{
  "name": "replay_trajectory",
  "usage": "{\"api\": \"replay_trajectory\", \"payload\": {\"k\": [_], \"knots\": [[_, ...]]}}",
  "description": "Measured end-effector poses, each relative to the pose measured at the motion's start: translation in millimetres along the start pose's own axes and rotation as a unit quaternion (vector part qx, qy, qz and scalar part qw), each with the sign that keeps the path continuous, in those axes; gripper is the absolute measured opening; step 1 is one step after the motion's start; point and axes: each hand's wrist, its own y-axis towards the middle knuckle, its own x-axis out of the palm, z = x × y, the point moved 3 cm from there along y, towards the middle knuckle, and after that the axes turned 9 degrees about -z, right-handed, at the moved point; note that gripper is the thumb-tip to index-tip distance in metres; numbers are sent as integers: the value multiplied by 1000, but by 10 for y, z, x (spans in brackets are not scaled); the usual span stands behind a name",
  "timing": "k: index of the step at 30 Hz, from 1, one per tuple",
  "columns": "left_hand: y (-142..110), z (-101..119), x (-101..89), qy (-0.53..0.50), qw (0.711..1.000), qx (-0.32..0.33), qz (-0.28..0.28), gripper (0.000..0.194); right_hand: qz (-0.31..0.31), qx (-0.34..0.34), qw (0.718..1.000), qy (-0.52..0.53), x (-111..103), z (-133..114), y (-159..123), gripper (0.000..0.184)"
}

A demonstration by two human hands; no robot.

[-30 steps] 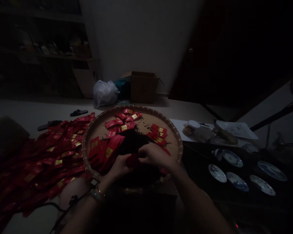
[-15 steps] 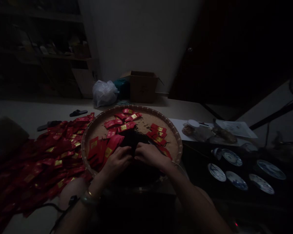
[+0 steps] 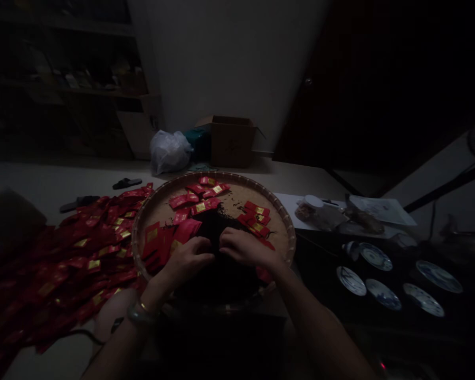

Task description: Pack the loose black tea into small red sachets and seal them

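A round woven bamboo tray (image 3: 279,211) stands in front of me with a heap of dark loose leaves (image 3: 217,221), like tea, in its near half. My left hand (image 3: 193,255) is over the heap with curled fingers, beside several red packets (image 3: 188,228) with gold labels. Close to its right, my right hand (image 3: 243,247) has its fingers bent inward over the same heap. Anything between the fingers of either hand is lost in the dark. More red packets (image 3: 257,219) lie at the tray's right side.
A large pile of red packets (image 3: 98,248) spreads over the floor at left, near dark slippers (image 3: 127,183). Behind the tray stand a white plastic bag (image 3: 170,152) and an open cardboard box (image 3: 233,142). Blue-and-white dishes (image 3: 375,257) and a lidded jar (image 3: 312,206) are at right.
My right hand has shifted slightly up and away from me, and a red packet now shows below its wrist. My left hand stays almost in place, fingers still curled.
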Motion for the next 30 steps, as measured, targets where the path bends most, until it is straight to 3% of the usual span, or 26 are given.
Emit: {"api": "replay_trajectory", "payload": {"k": [2,3,6,9,13,30], "knots": [[9,-18,11,-46,997,-57,-3,25,11,-16,1000,24,-26,4,-2,5],[14,-22,15,-48,998,-50,0,25,15,-23,999,34,-35,5,0,5],[23,-11,17,29,997,72,20,19,20,-24,998,48,-37,12,13,6],[4,23,25,162,963,213,41,13,19,-1,999,42,-12,27,31,5],[-10,81,12,266,915,295,73,16,35,16,998,44,-4,34,36,4],[10,147,7,296,906,291,75,19,43,17,997,58,-31,95,24,8]]}}
